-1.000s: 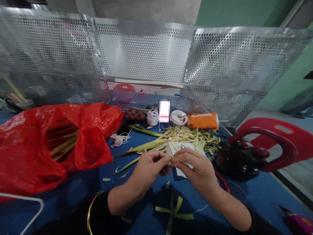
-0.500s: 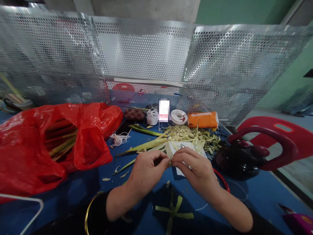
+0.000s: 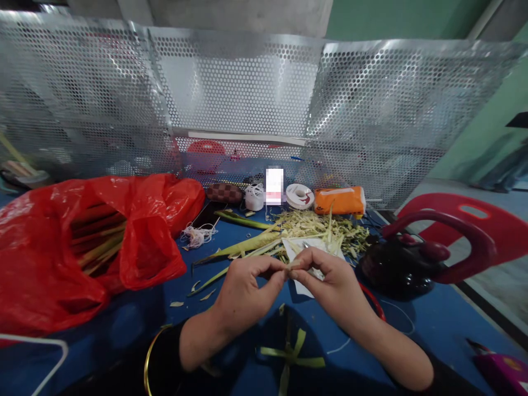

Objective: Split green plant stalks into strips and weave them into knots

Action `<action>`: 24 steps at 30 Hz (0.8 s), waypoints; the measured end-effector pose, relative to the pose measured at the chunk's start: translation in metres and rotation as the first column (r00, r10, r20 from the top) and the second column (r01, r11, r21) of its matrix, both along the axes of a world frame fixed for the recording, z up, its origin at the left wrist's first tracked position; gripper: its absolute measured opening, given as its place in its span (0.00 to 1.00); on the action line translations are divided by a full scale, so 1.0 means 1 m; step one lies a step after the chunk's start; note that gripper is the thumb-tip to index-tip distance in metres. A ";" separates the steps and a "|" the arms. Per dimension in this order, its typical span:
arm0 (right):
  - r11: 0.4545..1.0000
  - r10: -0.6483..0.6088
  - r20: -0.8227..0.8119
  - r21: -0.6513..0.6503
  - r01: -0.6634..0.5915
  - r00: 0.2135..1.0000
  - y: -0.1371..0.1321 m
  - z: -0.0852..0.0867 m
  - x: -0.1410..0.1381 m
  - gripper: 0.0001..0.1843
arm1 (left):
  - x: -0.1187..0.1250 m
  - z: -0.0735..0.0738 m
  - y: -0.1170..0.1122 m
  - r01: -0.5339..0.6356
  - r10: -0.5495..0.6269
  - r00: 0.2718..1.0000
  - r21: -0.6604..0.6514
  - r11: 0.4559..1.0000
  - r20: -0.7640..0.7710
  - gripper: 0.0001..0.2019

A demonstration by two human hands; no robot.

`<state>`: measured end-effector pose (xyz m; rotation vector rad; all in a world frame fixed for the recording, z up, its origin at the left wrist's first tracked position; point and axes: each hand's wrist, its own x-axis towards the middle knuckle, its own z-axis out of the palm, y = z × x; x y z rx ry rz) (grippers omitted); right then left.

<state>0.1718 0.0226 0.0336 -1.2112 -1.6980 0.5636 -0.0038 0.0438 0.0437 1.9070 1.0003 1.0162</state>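
My left hand (image 3: 247, 286) is pinched, thumb against forefinger, on a small pale piece of leaf (image 3: 293, 265). Meeting it tip to tip, my right hand (image 3: 332, 280) pinches the same piece, which the fingers mostly cover. Behind the right fingers lies a white sheet of paper (image 3: 303, 289) with a bit of metal tool on it, largely hidden. Below the hands, a cross-shaped piece of folded green leaf strips (image 3: 291, 356) rests on the blue table (image 3: 239, 335). Long green leaves (image 3: 243, 245) spread out just beyond my left hand.
A red plastic bag (image 3: 154, 247) of leaf stalks sits left. Leaf shreds (image 3: 346, 228), white string (image 3: 199, 235), a ribbon spool (image 3: 300, 196) and an orange packet (image 3: 340, 201) lie behind. A dark kettle (image 3: 396, 267) stands right; a perforated metal screen (image 3: 239, 88) closes the back.
My right fingers have shifted into a tighter pinch beside the left fingertips. The pale strip that stood up above the fingers no longer shows there. The view has moved slightly.
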 end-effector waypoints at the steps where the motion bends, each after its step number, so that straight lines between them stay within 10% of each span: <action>1: 1.000 -0.008 -0.008 -0.010 0.008 1.000 0.000 0.000 0.000 0.06 | 0.000 0.000 0.000 0.001 -0.001 1.000 0.002 1.000 -0.004 0.07; 8: 1.000 0.007 -0.065 -0.021 -0.009 0.998 0.002 -0.001 -0.001 0.05 | 0.003 0.000 0.001 0.003 0.016 0.997 -0.227 0.974 0.082 0.07; 15: 0.964 0.090 0.088 0.244 -0.109 0.992 0.001 -0.002 0.000 0.06 | 0.007 -0.002 0.003 0.099 0.171 0.921 -0.634 0.767 0.350 0.09; 24: 0.994 0.031 0.114 0.100 -0.043 0.993 0.000 -0.001 0.003 0.07 | 0.007 0.002 0.001 0.109 0.069 0.948 -0.521 0.846 0.310 0.06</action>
